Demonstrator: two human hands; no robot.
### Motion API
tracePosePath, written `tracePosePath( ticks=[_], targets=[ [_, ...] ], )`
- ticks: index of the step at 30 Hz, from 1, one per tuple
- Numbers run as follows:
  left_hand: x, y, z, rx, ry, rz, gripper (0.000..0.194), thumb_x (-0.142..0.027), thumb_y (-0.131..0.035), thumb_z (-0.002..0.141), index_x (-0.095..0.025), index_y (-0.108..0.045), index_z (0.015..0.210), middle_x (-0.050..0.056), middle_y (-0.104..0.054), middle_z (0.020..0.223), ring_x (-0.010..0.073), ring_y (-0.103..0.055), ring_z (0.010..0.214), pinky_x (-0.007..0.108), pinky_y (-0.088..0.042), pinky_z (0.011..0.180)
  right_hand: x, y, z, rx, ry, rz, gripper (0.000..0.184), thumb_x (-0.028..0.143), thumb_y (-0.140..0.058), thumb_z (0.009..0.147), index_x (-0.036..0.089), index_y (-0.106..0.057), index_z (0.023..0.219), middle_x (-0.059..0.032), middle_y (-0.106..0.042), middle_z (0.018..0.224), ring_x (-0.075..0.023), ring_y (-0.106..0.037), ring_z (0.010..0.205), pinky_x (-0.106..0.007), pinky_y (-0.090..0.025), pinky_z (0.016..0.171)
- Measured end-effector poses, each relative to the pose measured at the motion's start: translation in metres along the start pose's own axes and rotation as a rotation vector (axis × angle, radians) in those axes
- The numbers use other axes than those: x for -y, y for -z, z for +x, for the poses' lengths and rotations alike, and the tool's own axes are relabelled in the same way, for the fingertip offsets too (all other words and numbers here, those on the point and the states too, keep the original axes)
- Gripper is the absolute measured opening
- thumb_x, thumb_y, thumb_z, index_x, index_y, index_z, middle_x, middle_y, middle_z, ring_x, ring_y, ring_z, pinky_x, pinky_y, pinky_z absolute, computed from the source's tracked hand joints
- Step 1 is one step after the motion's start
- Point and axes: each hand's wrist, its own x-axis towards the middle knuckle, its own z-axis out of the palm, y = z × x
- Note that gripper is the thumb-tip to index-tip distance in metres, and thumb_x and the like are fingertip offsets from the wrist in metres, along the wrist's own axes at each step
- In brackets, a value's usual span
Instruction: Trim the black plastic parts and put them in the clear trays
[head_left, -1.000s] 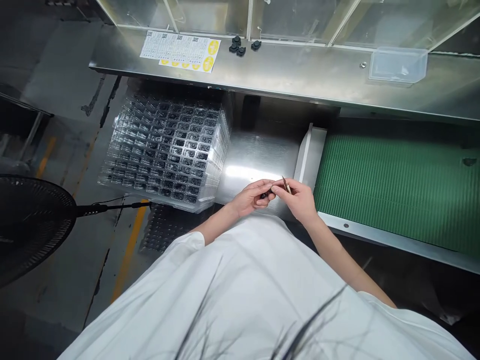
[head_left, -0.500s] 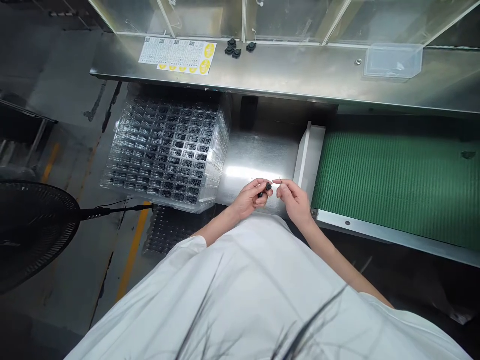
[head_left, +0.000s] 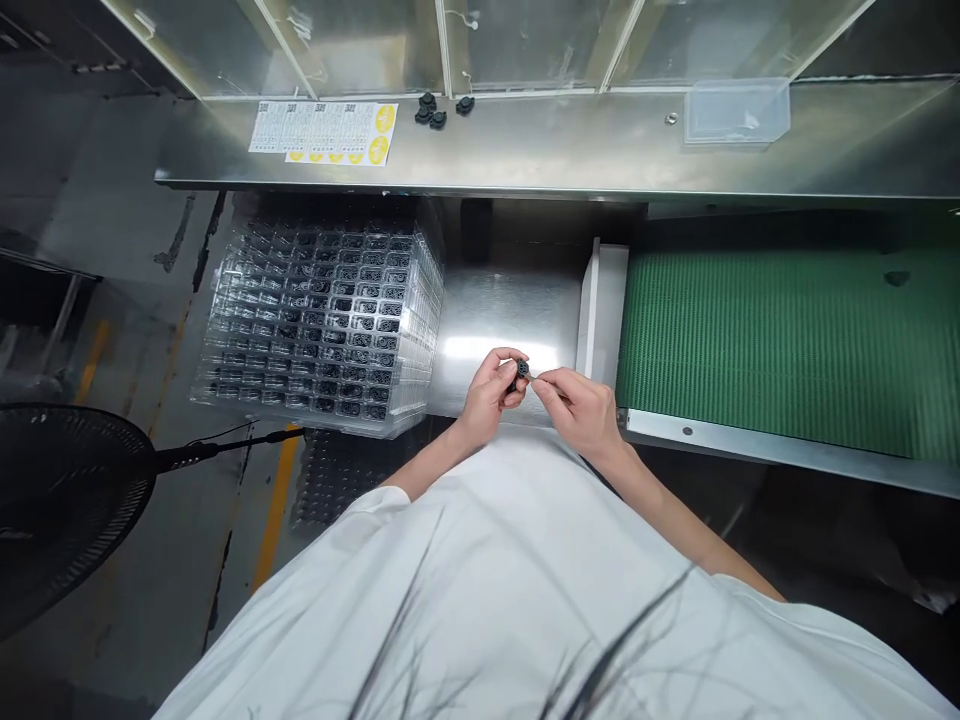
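Observation:
My left hand (head_left: pixel 486 398) is closed around a small black plastic part (head_left: pixel 523 369), whose round end faces toward my right hand. A second dark piece seems to show between the fingers below it. My right hand (head_left: pixel 581 408) is closed in a pinch, its thumb and forefinger tips at the black part. Something thin sits in that pinch, too small to name. Both hands are just above the near edge of a bare metal surface (head_left: pixel 499 300).
Left stands a stack of clear trays (head_left: pixel 315 330) holding black parts. A green conveyor belt (head_left: pixel 780 350) lies right, behind a white barrier (head_left: pixel 600 310). The metal ledge (head_left: pixel 525 160) carries label sheets (head_left: pixel 330 130), several black parts (head_left: pixel 431 115) and a clear box (head_left: pixel 739 112). A fan (head_left: pixel 67 510) stands left.
My right hand has come in from a small gap, bringing its fingertips to the black part. The thin thing in its pinch now points at that part. The camera view has shifted slightly.

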Motion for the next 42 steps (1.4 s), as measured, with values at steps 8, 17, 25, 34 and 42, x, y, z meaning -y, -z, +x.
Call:
tracePosePath(
  ticks=[8,17,25,34,42],
  targets=[
    [-0.0003,-0.0023,-0.0029,0.003,0.004,0.018,0.045,-0.054,-0.080,0.084,-0.021,-0.061,0.108,-0.003,-0.052,0.070,0.0075,-0.033,0.057,0.022,-0.023,0.056,-0.0003,-0.0012,-0.0002,-0.010,0.020,-0.027,0.042,0.049,-0.050,0.109,0.022,-0.069,0.084,-0.0026,-0.068,0.073,-0.0148,-0.052,0.059,-0.031,-0.036,0.061],
    [0.0009,0.0000,-0.0007,0.030,-0.015,-0.011,0.044,-0.052,-0.081,0.083,-0.020,-0.062,0.107,-0.003,-0.050,0.070,0.0068,-0.032,0.056,0.022,-0.022,0.056,-0.0046,-0.0015,0.0010,-0.025,0.063,-0.069,0.040,0.046,-0.052,0.109,0.022,-0.068,0.082,-0.0023,-0.067,0.071,-0.0151,-0.053,0.061,-0.032,-0.035,0.061],
    [-0.0019,0.0006,-0.0007,0.017,0.005,-0.034,0.039,-0.047,-0.080,0.084,-0.020,-0.062,0.106,-0.003,-0.050,0.071,0.0059,-0.032,0.055,0.021,-0.022,0.055,-0.0053,-0.0027,0.0021,-0.020,0.058,-0.079,0.040,0.047,-0.050,0.109,0.023,-0.068,0.083,-0.0028,-0.068,0.072,-0.0156,-0.054,0.061,-0.032,-0.035,0.061],
    [-0.0004,0.0008,-0.0004,0.057,0.007,-0.045,0.040,-0.049,-0.080,0.085,-0.020,-0.062,0.107,-0.003,-0.050,0.071,0.0060,-0.032,0.055,0.021,-0.023,0.055,-0.0041,0.0002,0.0021,-0.019,0.050,-0.060,0.041,0.048,-0.050,0.109,0.023,-0.069,0.082,-0.0026,-0.066,0.071,-0.0158,-0.053,0.061,-0.032,-0.035,0.062],
    [-0.0013,0.0006,-0.0011,0.044,0.036,-0.026,0.038,-0.048,-0.079,0.086,-0.020,-0.062,0.107,-0.003,-0.049,0.072,0.0063,-0.032,0.056,0.021,-0.024,0.055,-0.0047,0.0019,0.0023,-0.006,0.030,-0.054,0.041,0.048,-0.050,0.108,0.023,-0.069,0.081,-0.0020,-0.065,0.069,-0.0155,-0.052,0.060,-0.032,-0.035,0.061]
  ],
)
